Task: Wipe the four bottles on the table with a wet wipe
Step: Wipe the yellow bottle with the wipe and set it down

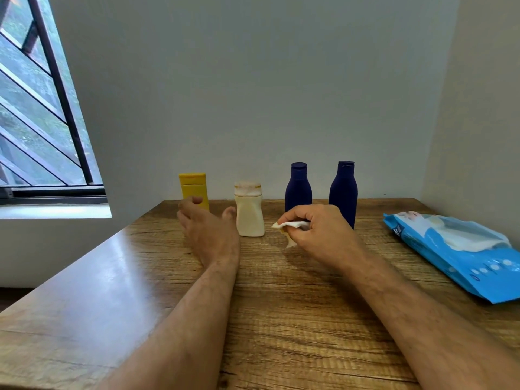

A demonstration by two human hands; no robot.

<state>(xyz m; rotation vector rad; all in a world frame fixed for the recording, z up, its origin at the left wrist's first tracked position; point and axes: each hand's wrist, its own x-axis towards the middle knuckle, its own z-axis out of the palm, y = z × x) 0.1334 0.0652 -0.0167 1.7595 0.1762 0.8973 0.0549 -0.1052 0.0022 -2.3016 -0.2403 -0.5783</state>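
Table: wooden table (pixel 295 319), grain running across, spans the foreground to the back wall.
Forearms: both bare forearms reach forward over the tabletop from the near edge.
Right hand: right hand (pixel 318 229) has its fingers curled, pinching a crumpled white wet wipe (pixel 291 227); the wipe sticks out to the left of the fingers and a corner hangs down just above the wood.
Left hand: left hand (pixel 209 229) is loosely spread with relaxed fingers, holding nothing; its fingertips lie in front of the yellow bottle, thumb close beside the cream bottle; contact with either cannot be told.
Wipes pack: blue wet-wipes pack (pixel 461 249) lies flat at the right edge, a white wipe showing at its opening.
Bottles: four stand upright in a row near the wall, apart from one another. From left: yellow bottle (pixel 195 187), cream bottle (pixel 249 212), left navy bottle (pixel 298 187), right navy bottle (pixel 343 190). The right hand partly hides the bases of both navy ones.
Beyond: plain wall; barred window (pixel 42 114) at the left.
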